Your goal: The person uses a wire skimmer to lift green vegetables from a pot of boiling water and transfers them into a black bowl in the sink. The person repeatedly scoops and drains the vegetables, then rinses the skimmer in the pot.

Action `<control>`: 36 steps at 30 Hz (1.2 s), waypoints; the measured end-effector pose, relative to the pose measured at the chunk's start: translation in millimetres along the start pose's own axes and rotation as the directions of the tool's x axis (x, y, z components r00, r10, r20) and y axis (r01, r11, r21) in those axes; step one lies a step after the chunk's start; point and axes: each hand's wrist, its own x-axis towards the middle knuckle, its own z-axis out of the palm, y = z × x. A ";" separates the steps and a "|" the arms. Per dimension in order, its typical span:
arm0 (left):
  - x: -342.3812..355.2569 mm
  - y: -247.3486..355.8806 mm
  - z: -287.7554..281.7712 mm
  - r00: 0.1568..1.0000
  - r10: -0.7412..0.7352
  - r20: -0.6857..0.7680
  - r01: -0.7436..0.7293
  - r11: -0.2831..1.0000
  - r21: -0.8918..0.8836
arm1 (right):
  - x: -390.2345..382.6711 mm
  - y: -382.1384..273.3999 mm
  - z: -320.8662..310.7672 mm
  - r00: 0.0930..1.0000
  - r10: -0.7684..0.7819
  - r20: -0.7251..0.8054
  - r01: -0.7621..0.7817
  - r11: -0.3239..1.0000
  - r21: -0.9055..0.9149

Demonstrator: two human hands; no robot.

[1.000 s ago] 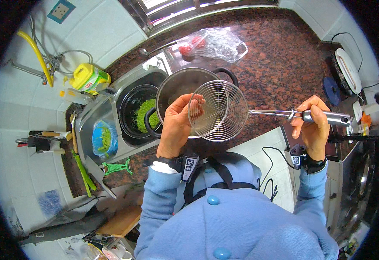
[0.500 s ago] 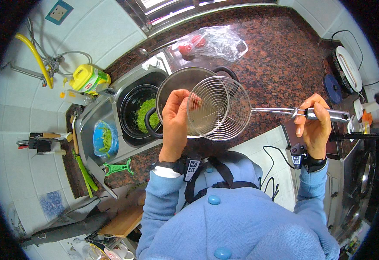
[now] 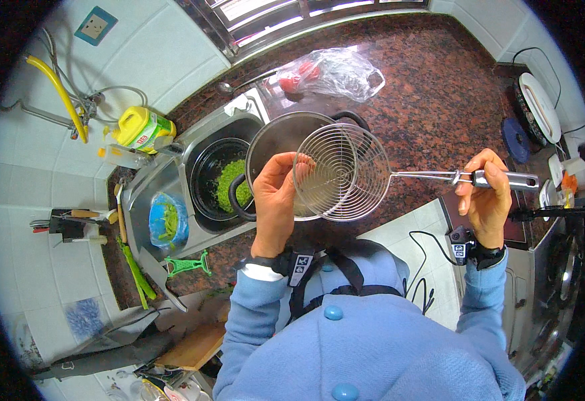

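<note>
A round wire skimmer (image 3: 342, 172) with a long metal handle is held level above a large pot (image 3: 273, 130) that has black side handles. The fingers of my left hand (image 3: 276, 200) pinch the skimmer's left rim. At the other end, my right hand (image 3: 487, 194) has its thumb and fingers around the handle near the grip. Through the wires I see the pot's pale inside; what it holds, if anything, I cannot make out. Beside the pot, a black basin (image 3: 202, 175) in the sink contains small chopped green pieces (image 3: 229, 180).
A clear plastic bag (image 3: 346, 72) with red items lies on the counter beyond the pot. The other sink bowl holds a blue bag (image 3: 162, 230) with green stalks. A knife (image 3: 155, 271) and a green peeler (image 3: 189, 264) lie at the front left. A yellow jug (image 3: 144, 129) stands behind the sink.
The view has shifted slightly, so the surroundings sit a little lower and to the right. Both hands keep their hold on the skimmer, which stays over the pot.
</note>
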 end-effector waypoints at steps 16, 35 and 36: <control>-0.9 2.1 1.8 0.997 -0.008 0.077 0.012 0.999 -0.042 | -3.0 3.5 -6.4 0.999 0.031 -0.034 -0.029 0.998 0.055; 8.4 -23.9 -20.1 0.965 0.186 0.186 -0.249 0.415 0.875 | -5.5 7.9 -2.8 0.993 -0.104 -0.052 0.098 0.988 -0.115; 7.5 -23.8 -21.3 0.963 0.187 0.194 -0.254 0.388 0.886 | -5.8 8.5 -1.2 0.992 -0.116 -0.058 0.106 0.983 -0.148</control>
